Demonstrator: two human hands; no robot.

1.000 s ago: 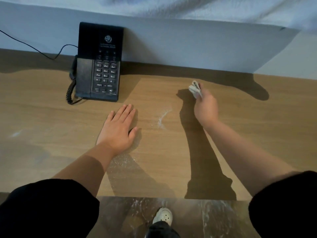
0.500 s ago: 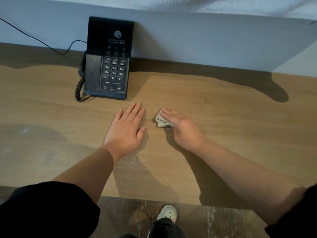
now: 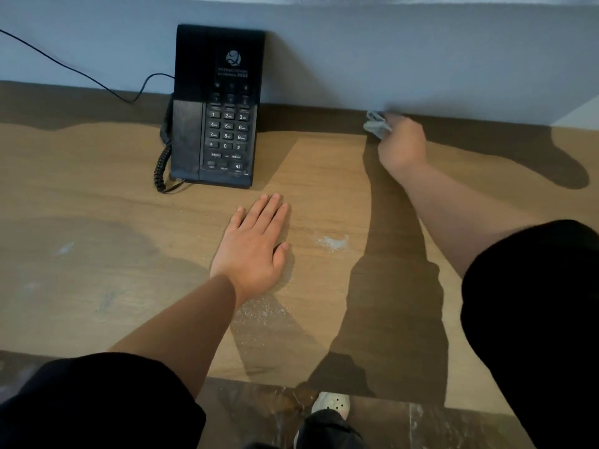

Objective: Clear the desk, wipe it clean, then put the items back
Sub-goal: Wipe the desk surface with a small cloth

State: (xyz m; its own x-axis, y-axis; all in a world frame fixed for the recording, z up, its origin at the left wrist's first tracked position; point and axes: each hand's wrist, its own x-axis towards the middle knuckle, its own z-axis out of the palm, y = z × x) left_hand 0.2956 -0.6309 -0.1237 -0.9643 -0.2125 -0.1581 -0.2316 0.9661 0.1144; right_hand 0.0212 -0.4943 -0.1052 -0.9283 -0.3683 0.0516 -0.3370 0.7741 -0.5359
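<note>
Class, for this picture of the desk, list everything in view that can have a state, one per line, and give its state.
left hand: flat on the desk, fingers straight, holding nothing
right hand: gripping the cloth
cloth: crumpled, at the desk's back edge by the wall
telephone: handset on its cradle, cord attached
desk: not fully clean
white smear: unwiped, right of the left hand
</note>
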